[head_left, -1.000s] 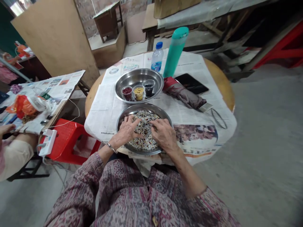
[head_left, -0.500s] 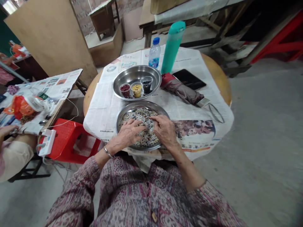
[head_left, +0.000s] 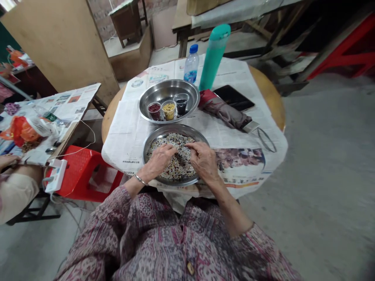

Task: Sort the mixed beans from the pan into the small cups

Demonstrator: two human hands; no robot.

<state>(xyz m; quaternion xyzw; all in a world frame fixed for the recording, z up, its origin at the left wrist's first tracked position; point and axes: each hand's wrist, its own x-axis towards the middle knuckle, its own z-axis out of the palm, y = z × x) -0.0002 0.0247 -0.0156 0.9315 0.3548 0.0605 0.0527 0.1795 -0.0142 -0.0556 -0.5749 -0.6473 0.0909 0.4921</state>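
Observation:
Mixed grains and beans (head_left: pixel 178 166), mostly pale with dark, yellow and red ones, lie spread in a round metal tray (head_left: pixel 150 134) close to my body. My left hand (head_left: pixel 162 158) is over the tray's left side, its fingers drawn together at the grains; what they hold is too small to make out. On the right side my right hand (head_left: pixel 203 160) has its thumb and forefinger pinched over the grains, with the contents hidden. Behind is a metal basin (head_left: pixel 149 91) with a cup of red beans (head_left: pixel 154 111), a cup of yellow grains (head_left: pixel 169 111) and a cup of black beans (head_left: pixel 181 104).
A water bottle (head_left: pixel 191 64), a teal flask (head_left: pixel 214 56), a folded umbrella (head_left: pixel 225 111) and a dark tablet (head_left: pixel 234 96) stand or lie on the newspaper-covered round table (head_left: pixel 123 132). At left are a red stool (head_left: pixel 79 171) and another person's arm (head_left: pixel 8 160).
My left hand's spread fingers have drawn together, and the hand has shifted slightly up over the grains. My right hand stays nearly in place.

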